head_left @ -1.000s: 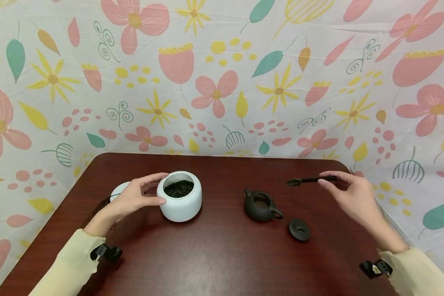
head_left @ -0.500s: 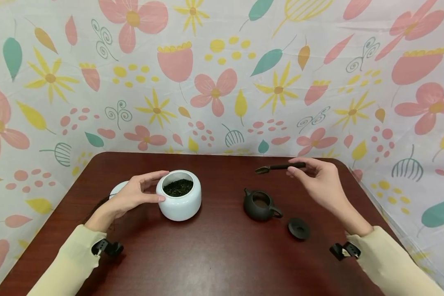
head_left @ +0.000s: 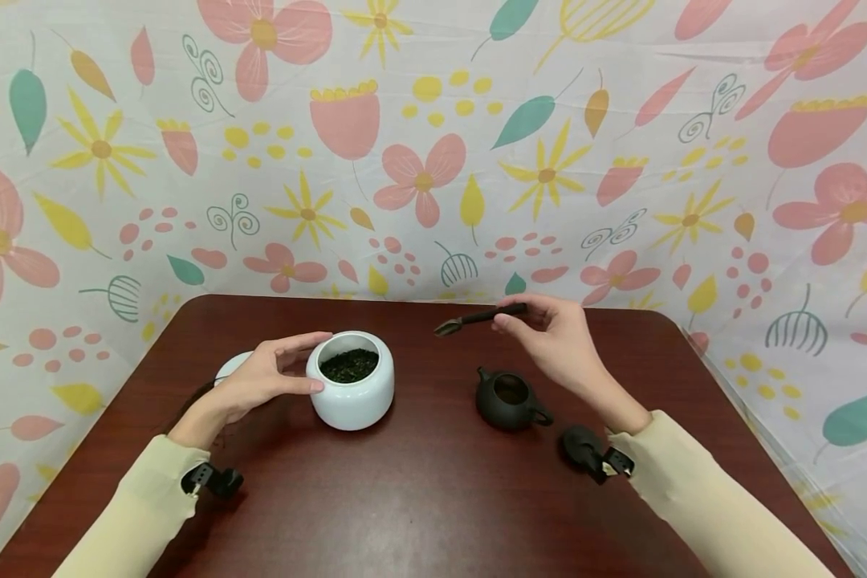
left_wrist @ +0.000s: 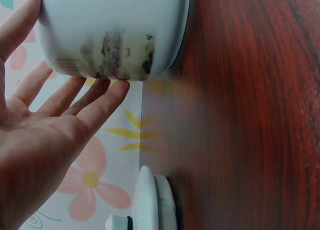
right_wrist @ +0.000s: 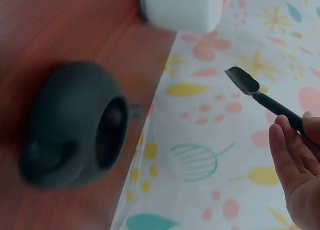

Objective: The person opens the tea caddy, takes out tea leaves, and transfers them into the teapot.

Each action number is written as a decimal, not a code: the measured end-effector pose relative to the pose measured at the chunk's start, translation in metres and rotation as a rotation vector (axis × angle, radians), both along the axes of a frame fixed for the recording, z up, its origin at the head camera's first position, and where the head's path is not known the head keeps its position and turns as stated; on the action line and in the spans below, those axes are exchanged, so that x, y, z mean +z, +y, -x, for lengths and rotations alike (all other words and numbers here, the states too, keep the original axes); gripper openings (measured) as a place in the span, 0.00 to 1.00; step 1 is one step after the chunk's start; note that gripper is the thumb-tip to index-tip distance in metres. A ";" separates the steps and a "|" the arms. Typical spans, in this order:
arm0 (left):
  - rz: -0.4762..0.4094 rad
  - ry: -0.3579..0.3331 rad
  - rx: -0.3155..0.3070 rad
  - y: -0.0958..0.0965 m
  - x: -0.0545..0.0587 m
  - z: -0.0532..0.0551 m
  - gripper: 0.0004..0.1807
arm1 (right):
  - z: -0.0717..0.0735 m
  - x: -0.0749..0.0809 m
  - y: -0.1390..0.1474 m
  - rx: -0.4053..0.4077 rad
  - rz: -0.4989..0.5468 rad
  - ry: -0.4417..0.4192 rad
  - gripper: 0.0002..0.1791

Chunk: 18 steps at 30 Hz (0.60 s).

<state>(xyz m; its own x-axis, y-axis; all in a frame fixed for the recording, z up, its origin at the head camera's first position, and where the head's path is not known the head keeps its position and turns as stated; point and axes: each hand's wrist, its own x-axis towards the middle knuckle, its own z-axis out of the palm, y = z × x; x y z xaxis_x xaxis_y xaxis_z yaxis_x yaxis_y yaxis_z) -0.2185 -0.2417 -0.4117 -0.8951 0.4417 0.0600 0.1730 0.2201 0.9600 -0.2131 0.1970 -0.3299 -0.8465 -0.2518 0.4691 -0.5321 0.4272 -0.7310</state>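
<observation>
My left hand (head_left: 260, 381) holds the side of a white ceramic tea jar (head_left: 354, 408), thumb at the front and fingers behind. Dark loose tea leaves (head_left: 348, 366) show inside its mouth. In the left wrist view, fingertips touch the jar's (left_wrist: 115, 20) wall, which bears a dark printed pattern. Raised above the table, my right hand (head_left: 559, 337) pinches the dark handle of a small tea scoop (head_left: 449, 327). The scoop's head points left toward the jar, still apart from it; the right wrist view shows its bowl (right_wrist: 244, 81). Below that hand stands an uncovered dark teapot (head_left: 502, 412).
The teapot's dark lid (head_left: 576, 444) lies right of the pot, partly covered by the right wrist camera. Behind my left hand is the jar's white lid (head_left: 233, 364) with a dark cord or tassel. A floral cloth (head_left: 419, 104) hangs behind the brown table (head_left: 405, 506).
My right hand has carried the tea scoop leftward and slightly up, from right of the teapot to above and behind it. My left hand and the jar have stayed in place.
</observation>
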 end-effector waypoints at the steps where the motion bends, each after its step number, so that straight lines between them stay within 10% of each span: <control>1: -0.001 0.000 0.000 0.000 0.000 0.000 0.42 | 0.001 0.000 -0.005 0.014 0.013 -0.001 0.09; 18: -0.009 -0.008 0.006 0.000 -0.003 0.000 0.42 | 0.010 -0.008 -0.076 0.152 0.090 0.002 0.08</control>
<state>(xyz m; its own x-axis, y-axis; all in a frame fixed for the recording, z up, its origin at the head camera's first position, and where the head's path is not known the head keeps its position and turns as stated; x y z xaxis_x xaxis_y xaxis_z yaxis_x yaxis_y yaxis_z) -0.2185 -0.2419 -0.4143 -0.8981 0.4360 0.0568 0.1640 0.2122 0.9634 -0.2230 0.1212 -0.3377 -0.8010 -0.3340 0.4968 -0.5869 0.2744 -0.7618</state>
